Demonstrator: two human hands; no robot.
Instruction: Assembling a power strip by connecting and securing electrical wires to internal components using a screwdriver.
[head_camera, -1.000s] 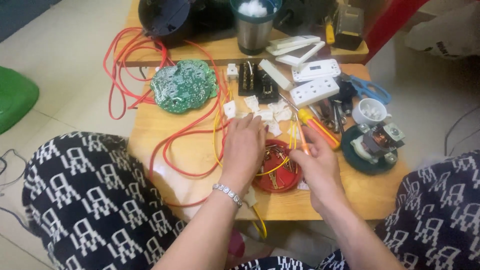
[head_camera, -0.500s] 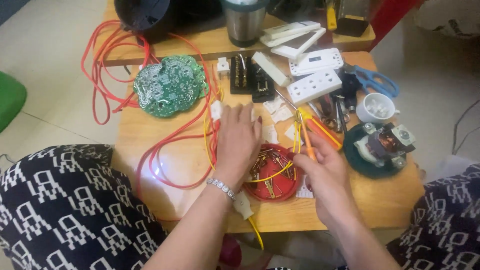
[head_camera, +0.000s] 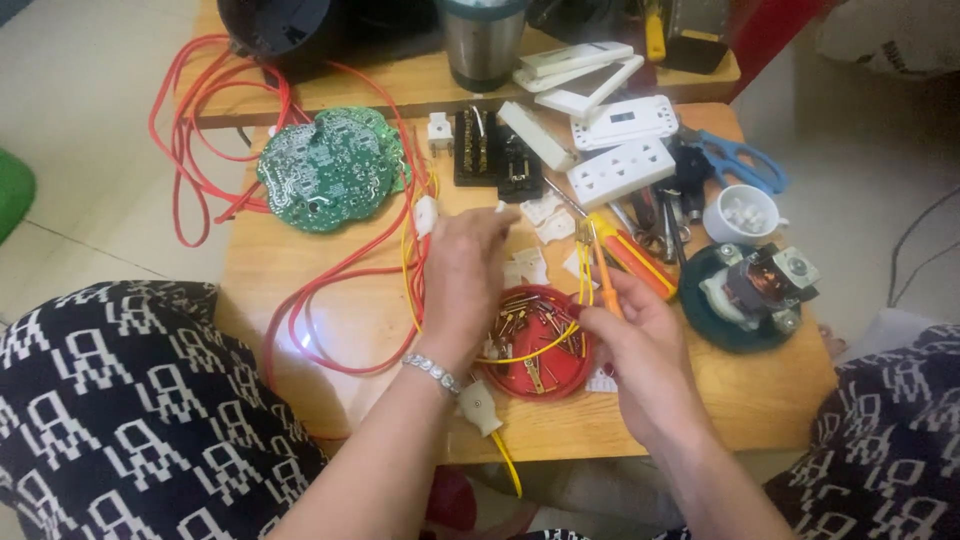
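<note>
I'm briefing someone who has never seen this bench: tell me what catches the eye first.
At the middle of the wooden table, the left hand and the right hand work above a red dish of brass contacts, the right hand pinching a yellow wire. A round green circuit board lies at the far left, ringed by loops of red cable. At the right edge sits a small motor on a dark round base.
</note>
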